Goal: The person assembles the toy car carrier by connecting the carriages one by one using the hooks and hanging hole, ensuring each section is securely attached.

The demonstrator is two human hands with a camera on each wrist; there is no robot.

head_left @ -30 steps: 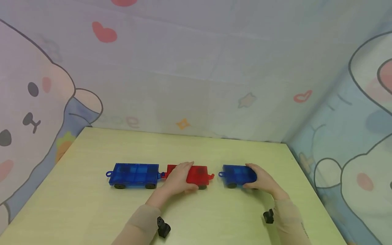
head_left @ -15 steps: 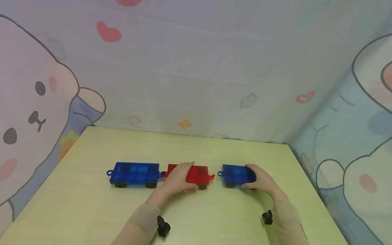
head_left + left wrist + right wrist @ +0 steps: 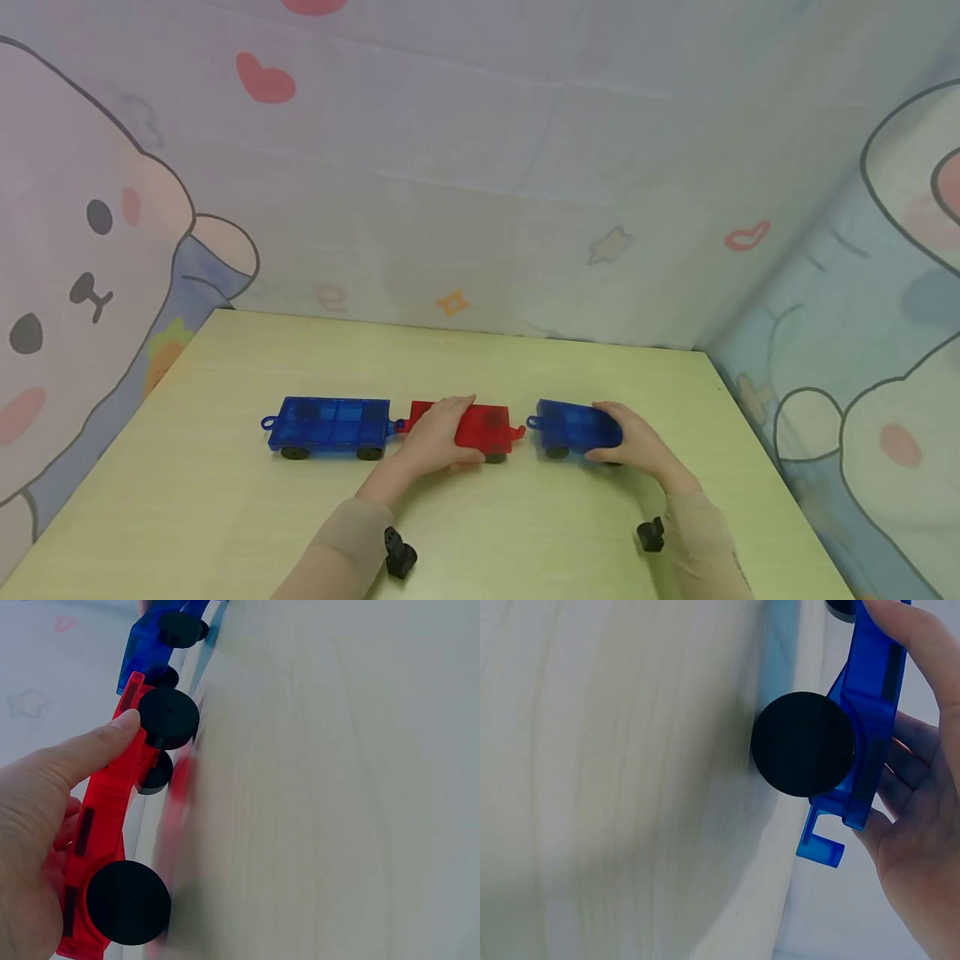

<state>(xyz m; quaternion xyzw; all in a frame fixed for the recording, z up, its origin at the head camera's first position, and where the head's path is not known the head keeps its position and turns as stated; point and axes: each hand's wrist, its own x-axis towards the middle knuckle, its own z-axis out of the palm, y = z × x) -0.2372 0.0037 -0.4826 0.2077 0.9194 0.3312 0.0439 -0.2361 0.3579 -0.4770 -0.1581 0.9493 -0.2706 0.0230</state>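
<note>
Blue wagon (image 3: 576, 427) in curled right hand (image 3: 639, 443)

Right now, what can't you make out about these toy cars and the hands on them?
Head view: part of the red car is covered by the left hand.
Head view: the right end of the blue car on the right is hidden by the right hand.
Right wrist view: that car's loop is cut off by the top edge.
</note>
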